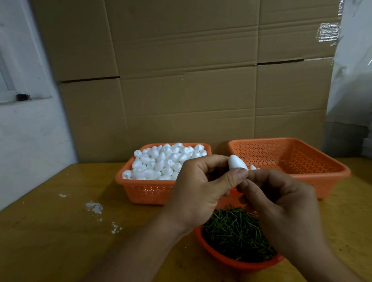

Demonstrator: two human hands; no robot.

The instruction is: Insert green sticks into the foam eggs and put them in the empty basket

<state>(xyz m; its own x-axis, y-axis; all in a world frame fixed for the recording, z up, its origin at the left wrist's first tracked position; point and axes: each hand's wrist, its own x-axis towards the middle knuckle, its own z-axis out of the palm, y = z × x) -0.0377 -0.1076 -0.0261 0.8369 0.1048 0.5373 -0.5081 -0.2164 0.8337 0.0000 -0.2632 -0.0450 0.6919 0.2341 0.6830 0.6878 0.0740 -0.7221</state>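
Three orange baskets sit on the table [57, 244]: a full basket [149, 192] of foam eggs far left, a nearly empty basket [324, 172] far right with a couple of eggs at its near-left edge, and a stick basket [236, 264] of green sticks near. Open tabletop lies left. The left hand [196, 196] pinches one foam egg [237, 162]; the right hand [281, 202] curls against it, its contents hidden.

White foam egg [237, 162] held aloft, centre. Far-left basket [149, 191] heaped with eggs; far-right basket [324, 170] nearly empty; green sticks [235, 235] near.
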